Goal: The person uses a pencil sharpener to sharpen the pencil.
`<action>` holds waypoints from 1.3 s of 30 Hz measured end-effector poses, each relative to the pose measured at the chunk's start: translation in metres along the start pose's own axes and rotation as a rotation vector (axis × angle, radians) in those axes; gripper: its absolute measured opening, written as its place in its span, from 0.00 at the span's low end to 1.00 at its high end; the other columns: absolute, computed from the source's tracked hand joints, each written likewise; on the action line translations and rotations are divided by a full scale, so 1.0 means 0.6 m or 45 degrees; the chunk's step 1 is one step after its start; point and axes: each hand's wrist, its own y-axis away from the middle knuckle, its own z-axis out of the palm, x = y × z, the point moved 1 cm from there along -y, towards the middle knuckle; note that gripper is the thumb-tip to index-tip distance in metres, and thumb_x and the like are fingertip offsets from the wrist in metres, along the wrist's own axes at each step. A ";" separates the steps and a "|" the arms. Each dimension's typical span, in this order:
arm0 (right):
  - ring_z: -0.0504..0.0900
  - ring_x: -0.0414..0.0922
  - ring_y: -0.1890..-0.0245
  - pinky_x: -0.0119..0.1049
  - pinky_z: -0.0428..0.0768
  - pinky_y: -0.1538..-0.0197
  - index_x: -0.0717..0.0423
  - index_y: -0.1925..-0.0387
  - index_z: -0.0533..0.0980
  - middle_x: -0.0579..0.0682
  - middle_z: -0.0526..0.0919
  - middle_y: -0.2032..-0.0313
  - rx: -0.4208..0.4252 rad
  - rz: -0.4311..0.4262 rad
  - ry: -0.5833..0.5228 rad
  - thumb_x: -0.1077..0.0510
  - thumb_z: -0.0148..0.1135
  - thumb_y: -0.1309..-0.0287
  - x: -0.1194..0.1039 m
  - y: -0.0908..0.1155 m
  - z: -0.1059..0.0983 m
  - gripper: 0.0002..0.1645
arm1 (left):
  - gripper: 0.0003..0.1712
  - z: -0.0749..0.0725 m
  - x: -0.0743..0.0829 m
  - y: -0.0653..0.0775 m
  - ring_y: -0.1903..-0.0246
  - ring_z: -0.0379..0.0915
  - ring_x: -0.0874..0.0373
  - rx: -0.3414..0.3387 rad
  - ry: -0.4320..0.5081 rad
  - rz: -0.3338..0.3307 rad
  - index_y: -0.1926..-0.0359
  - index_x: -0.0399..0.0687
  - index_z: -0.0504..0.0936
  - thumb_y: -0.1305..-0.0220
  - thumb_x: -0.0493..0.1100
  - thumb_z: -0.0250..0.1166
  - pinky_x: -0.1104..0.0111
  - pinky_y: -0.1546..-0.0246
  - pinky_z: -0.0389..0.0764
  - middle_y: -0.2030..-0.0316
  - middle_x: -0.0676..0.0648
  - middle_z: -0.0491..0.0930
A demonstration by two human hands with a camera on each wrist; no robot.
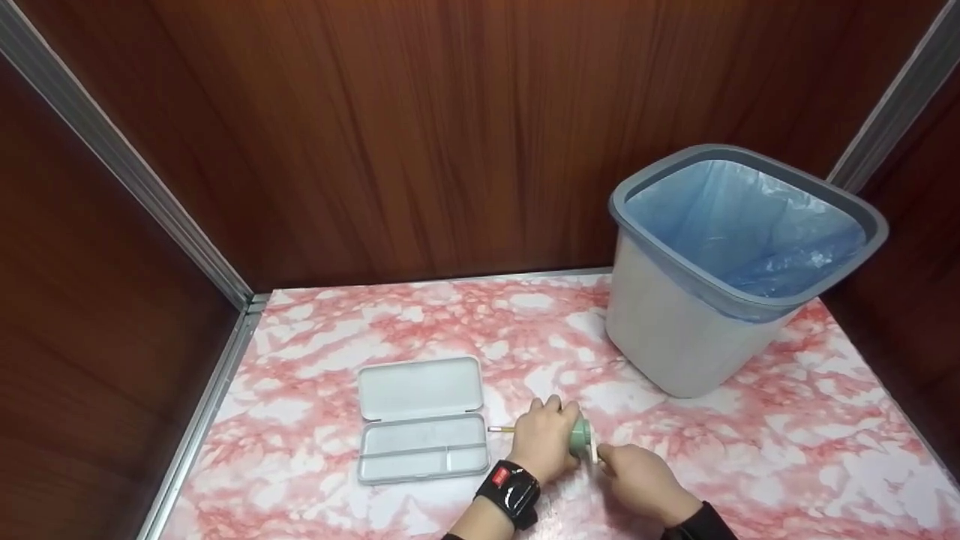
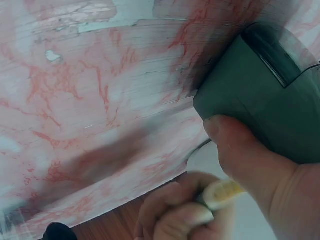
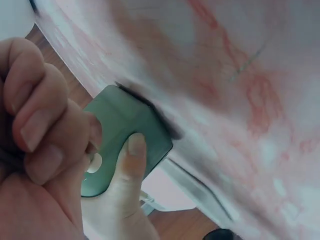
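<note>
My left hand [image 1: 541, 442] grips a green crank pencil sharpener [image 1: 579, 436] against the table, thumb pressed on its side. In the left wrist view the sharpener body [image 2: 250, 95] is dark green with a transparent part at one end. A pencil [image 1: 501, 429] sticks out to the left past the left hand, its other end hidden. On the sharpener's right side, my right hand [image 1: 643, 478] pinches the pale crank handle [image 1: 594, 452]. The right wrist view shows the curled right fingers [image 3: 42, 117] close beside the sharpener.
An opened grey pencil case [image 1: 420, 448] lies left of the hands, its lid folded back, with dividers inside. At the back right stands a white bin [image 1: 667, 330] with a grey rim and blue liner. Wood-look panels [image 1: 450, 135] enclose the red-and-white marbled table [image 1: 315, 330].
</note>
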 end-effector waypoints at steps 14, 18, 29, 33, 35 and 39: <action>0.57 0.38 0.84 0.31 0.56 0.78 0.47 0.84 0.60 0.39 0.52 0.86 0.078 0.047 -0.068 0.61 0.56 0.46 -0.002 -0.025 -0.043 0.18 | 0.38 -0.001 0.001 -0.002 0.73 0.69 0.58 -0.001 0.036 -0.004 0.61 0.62 0.72 0.80 0.61 0.77 0.70 0.82 0.71 0.68 0.55 0.75; 0.60 0.40 0.83 0.32 0.58 0.78 0.48 0.83 0.61 0.41 0.56 0.86 0.077 0.042 -0.076 0.63 0.54 0.46 0.003 -0.041 -0.049 0.16 | 0.37 -0.002 0.000 -0.002 0.73 0.69 0.59 -0.011 0.035 0.006 0.61 0.62 0.72 0.79 0.61 0.76 0.70 0.82 0.70 0.69 0.55 0.74; 0.62 0.43 0.83 0.35 0.60 0.78 0.50 0.82 0.63 0.43 0.57 0.86 0.026 0.082 -0.046 0.62 0.54 0.46 0.008 -0.080 -0.055 0.13 | 0.39 0.001 -0.006 0.000 0.72 0.69 0.59 -0.008 0.033 0.012 0.60 0.61 0.71 0.79 0.62 0.76 0.70 0.82 0.70 0.68 0.55 0.74; 0.64 0.44 0.81 0.36 0.62 0.76 0.49 0.82 0.63 0.44 0.61 0.85 0.009 0.119 -0.063 0.58 0.54 0.44 0.016 -0.095 -0.049 0.14 | 0.39 0.001 -0.005 -0.001 0.72 0.70 0.59 -0.008 0.037 0.021 0.59 0.61 0.71 0.79 0.62 0.76 0.70 0.81 0.71 0.67 0.55 0.74; 0.66 0.44 0.80 0.36 0.64 0.75 0.49 0.83 0.63 0.45 0.63 0.85 -0.001 0.130 -0.055 0.56 0.54 0.43 0.021 -0.102 -0.044 0.15 | 0.40 0.001 -0.004 -0.001 0.72 0.70 0.58 -0.008 0.035 0.023 0.59 0.61 0.71 0.79 0.62 0.76 0.70 0.81 0.71 0.67 0.55 0.74; 0.68 0.44 0.80 0.38 0.65 0.76 0.49 0.82 0.64 0.46 0.67 0.84 -0.027 0.136 -0.033 0.55 0.52 0.41 0.030 -0.110 -0.034 0.15 | 0.39 0.001 0.000 -0.001 0.72 0.70 0.58 0.001 0.031 0.025 0.60 0.61 0.72 0.80 0.63 0.76 0.69 0.81 0.72 0.68 0.55 0.74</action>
